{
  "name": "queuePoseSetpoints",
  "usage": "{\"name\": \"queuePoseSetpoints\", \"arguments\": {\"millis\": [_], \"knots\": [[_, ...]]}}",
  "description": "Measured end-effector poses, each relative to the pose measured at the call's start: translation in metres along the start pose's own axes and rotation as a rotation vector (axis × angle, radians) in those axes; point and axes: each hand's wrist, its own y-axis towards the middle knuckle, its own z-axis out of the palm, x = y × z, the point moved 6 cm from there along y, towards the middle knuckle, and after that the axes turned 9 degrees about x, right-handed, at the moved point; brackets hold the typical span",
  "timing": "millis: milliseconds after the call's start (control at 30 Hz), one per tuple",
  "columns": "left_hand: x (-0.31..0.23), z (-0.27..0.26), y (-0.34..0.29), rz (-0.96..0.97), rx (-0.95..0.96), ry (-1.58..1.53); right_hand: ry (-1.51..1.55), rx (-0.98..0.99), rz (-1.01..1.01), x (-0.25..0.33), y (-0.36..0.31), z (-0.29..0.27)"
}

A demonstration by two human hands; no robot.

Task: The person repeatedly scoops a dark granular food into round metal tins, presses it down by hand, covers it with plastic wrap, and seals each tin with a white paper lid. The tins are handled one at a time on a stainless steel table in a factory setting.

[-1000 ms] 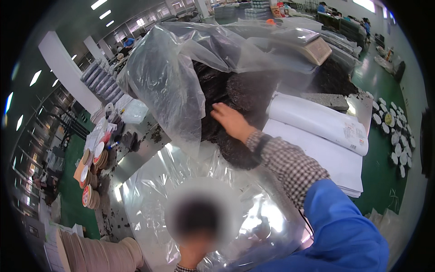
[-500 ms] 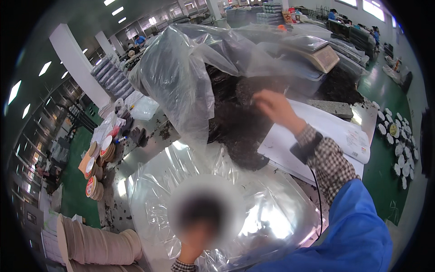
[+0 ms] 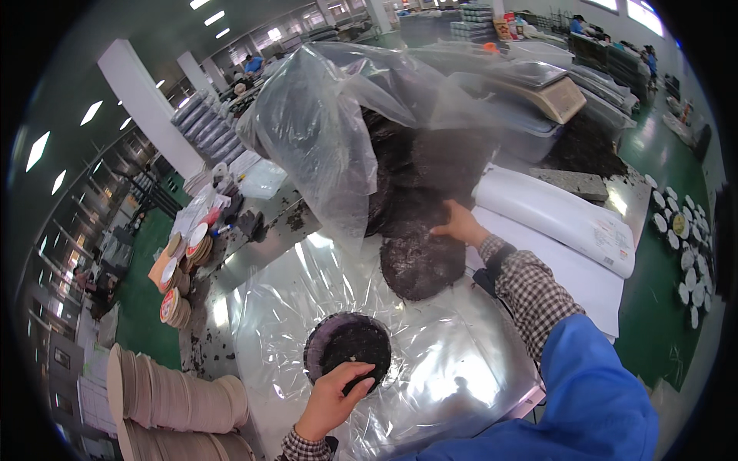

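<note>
Bright indoor hall, lit from above by rows of ceiling strip lights [image 3: 206,17] at upper left; windows [image 3: 630,9] at top right add daylight. Strong white glare on the clear plastic sheet [image 3: 461,369] over the table, patchy highlights near its left edge and lower right. The big plastic bag [image 3: 323,131] is hazy and washes out what sits behind it. Dark round discs [image 3: 421,265] lose texture, nearly black. Heavy fisheye distortion: pillar [image 3: 150,107] and shelves bend toward the rim, black vignette all round. Centre fairly sharp; far background soft and small. Blue sleeve [image 3: 592,399] close to lens, slightly soft. Shadows weak and diffuse
</note>
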Motion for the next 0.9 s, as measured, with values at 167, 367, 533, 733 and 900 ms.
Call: {"name": "queuePoseSetpoints", "arguments": {"millis": [167,367,533,733,900], "knots": [[0.029,-0.013,-0.009,-0.084,-0.04,-0.302,0.723,0.12,-0.045,0.099,-0.041,-0.043],[0.032,-0.043,0.038,-0.032,-0.395,-0.549,1.118,0.243,-0.155,0.215,-0.09,-0.043],[0.053,-0.043,0.05,0.046,-0.312,-1.025,1.099,0.285,-0.187,0.247,-0.117,-0.009],[0.053,-0.045,0.018,0.035,-0.305,-0.964,1.181,0.78,0.088,0.239,-0.111,-0.017],[0.028,-0.074,0.001,0.065,-0.352,-0.553,0.274,0.86,0.026,0.237,-0.102,0.03]]}}
